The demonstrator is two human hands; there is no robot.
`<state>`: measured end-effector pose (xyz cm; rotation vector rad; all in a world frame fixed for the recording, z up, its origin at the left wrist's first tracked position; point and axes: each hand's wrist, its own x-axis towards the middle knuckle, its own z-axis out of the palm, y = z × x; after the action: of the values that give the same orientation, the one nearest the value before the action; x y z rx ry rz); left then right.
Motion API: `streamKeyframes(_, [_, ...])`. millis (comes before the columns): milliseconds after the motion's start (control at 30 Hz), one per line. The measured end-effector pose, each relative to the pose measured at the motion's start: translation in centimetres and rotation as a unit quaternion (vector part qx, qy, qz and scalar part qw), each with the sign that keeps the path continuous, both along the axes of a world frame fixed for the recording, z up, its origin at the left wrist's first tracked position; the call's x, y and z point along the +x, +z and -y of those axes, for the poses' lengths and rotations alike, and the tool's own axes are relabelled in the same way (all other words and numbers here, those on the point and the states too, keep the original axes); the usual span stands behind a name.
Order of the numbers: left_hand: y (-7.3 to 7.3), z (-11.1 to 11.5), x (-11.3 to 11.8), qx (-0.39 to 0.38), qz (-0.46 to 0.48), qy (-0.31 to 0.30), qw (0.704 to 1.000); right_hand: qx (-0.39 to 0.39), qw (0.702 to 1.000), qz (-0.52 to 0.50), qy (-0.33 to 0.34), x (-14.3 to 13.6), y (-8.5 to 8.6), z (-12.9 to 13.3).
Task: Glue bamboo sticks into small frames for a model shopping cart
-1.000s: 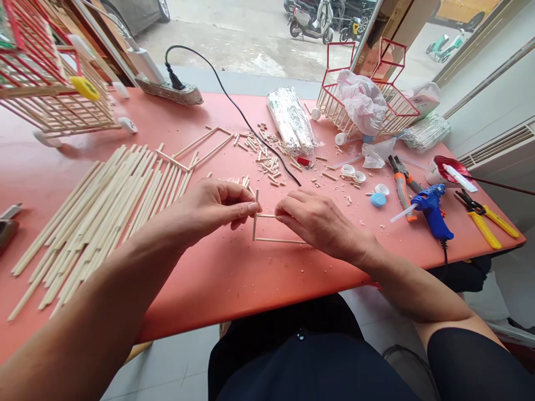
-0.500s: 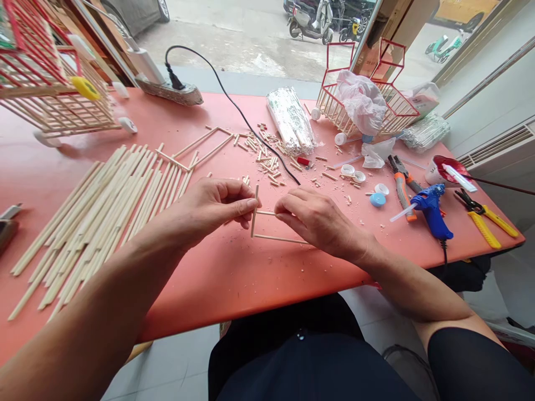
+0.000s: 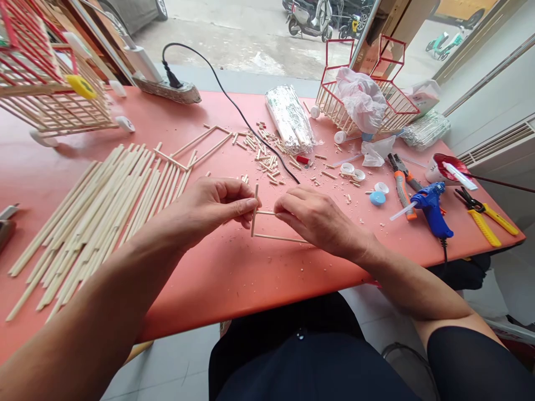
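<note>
Between my hands is a small frame of thin wooden sticks (image 3: 253,224), held just above the table's front part. My left hand (image 3: 217,203) pinches its short upright stick between thumb and fingers. My right hand (image 3: 311,217) is closed on the upper crosswise stick (image 3: 266,212), whose far end is hidden in the fingers. A lower crosswise stick (image 3: 280,238) runs from the upright's bottom end to beneath my right hand. To the left lies a wide bundle of loose wooden sticks (image 3: 90,223), partly behind my left forearm.
On the pink table (image 3: 200,295) are short stick offcuts (image 3: 267,161), a joined stick frame (image 3: 209,147) and a foil-like pack (image 3: 289,120). A blue glue gun (image 3: 434,211), pliers (image 3: 401,181) and yellow-handled cutters (image 3: 485,217) lie right. Stick-built carts (image 3: 75,100) stand left and back right (image 3: 363,106). A black cord (image 3: 234,94) crosses the middle.
Both hands keep the same grip on the stick frame in nearly the same place. The whole view has shifted very slightly.
</note>
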<state>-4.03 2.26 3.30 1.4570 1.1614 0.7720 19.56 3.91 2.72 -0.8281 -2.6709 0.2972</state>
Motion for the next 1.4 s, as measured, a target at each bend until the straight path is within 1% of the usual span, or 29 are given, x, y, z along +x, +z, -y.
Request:
streamKeyframes(233, [0.1, 0.0, 0.2, -0.012, 0.002, 0.007, 1.0, -0.018, 1.0, 0.009, -0.005, 0.0, 0.1, 0.1])
streamKeyframes(333, [0.1, -0.2, 0.1, -0.025, -0.013, 0.006, 1.0, -0.031, 0.999, 0.011, -0.007, 0.0, 0.2, 0.0])
streamKeyframes(433, [0.1, -0.4, -0.1, -0.029, -0.033, 0.0, 0.999, -0.027, 1.0, -0.005, -0.013, 0.1, 0.3, -0.4])
streamKeyframes(600, [0.4, -0.6, -0.1, -0.029, -0.044, -0.014, 0.999, -0.025, 0.996, -0.044, -0.069, 0.9, 0.6, -1.4])
streamKeyframes(767, [0.2, -0.6, -0.3, -0.031, -0.04, -0.019, 0.999, -0.075, 0.987, -0.083, -0.115, 2.2, 1.9, -2.5])
streamKeyframes(833, [0.2, -0.6, -0.3, -0.032, -0.039, -0.014, 0.999, -0.082, 0.984, -0.087, -0.135, 2.6, 2.3, -2.7])
streamKeyframes(1033, [0.6, -0.7, -0.4, -0.049, -0.036, 0.008, 0.998, -0.097, 0.977, -0.078, -0.171, 3.3, 2.8, -3.0])
streamKeyframes(1167, [0.6, -0.8, -0.5, -0.069, -0.032, 0.012, 0.997, -0.093, 0.974, -0.077, -0.192, 3.6, 2.9, -3.4])
streamKeyframes(1333, [0.7, -0.8, -0.5, -0.062, -0.038, -0.017, 0.997, -0.06, 0.969, -0.04, -0.237, 4.2, 2.9, -4.0])
streamKeyframes(1400, [0.8, -0.8, -0.5, -0.054, -0.047, -0.033, 0.997, -0.053, 0.968, -0.028, -0.242, 4.4, 2.9, -4.1])
